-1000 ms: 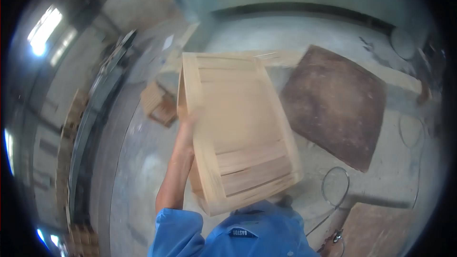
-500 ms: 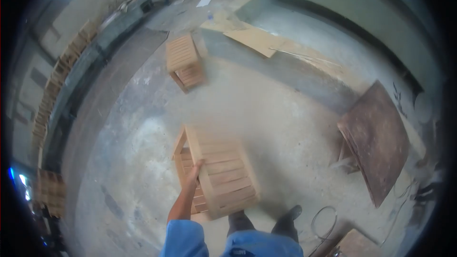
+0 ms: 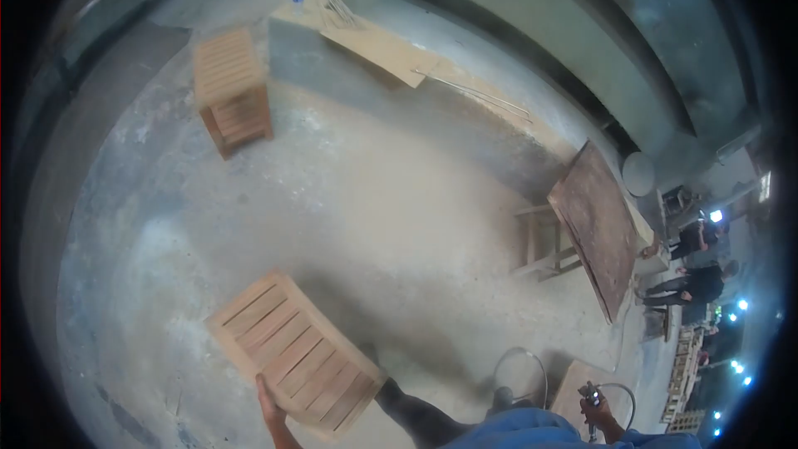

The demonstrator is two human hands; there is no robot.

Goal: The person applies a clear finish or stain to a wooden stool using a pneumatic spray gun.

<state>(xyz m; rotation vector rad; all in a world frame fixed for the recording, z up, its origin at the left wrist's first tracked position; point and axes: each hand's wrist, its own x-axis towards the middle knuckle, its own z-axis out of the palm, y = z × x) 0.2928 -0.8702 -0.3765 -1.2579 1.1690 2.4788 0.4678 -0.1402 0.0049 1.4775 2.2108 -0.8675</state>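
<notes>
The step in hand looks to be one of handling and positioning: the person has the stool (image 3: pixel 293 349), low and left of centre in the frame, tilted with its slatted face toward the camera. The left hand (image 3: pixel 272 409) is at its lower left edge, fingers gripping the rim, though most of them are hidden behind the wood. At the bottom right the right hand (image 3: pixel 600 412) has its fingers wrapped around a spray gun (image 3: pixel 589 392) — how far the trigger is pressed cannot be told — with a hose (image 3: pixel 629 399) curving away from it. The stool's lower right corner comes right up to the person's dark leg (image 3: pixel 420 417), and whether any part of it rests on the floor (image 3: pixel 399 191) cannot be made out. The gun is well apart from the stool and points away from it, so the two hands seem to be doing separate jobs. As a judgement, the next move calls for a sure one-handed hold, care at the corner by the leg, and a hose kept free of both. There is bare floor above the stool in the frame — the other stool (image 3: pixel 233 87) stands upright at the upper left, and the brown board (image 3: pixel 592 229) slants at the right of centre.
</notes>
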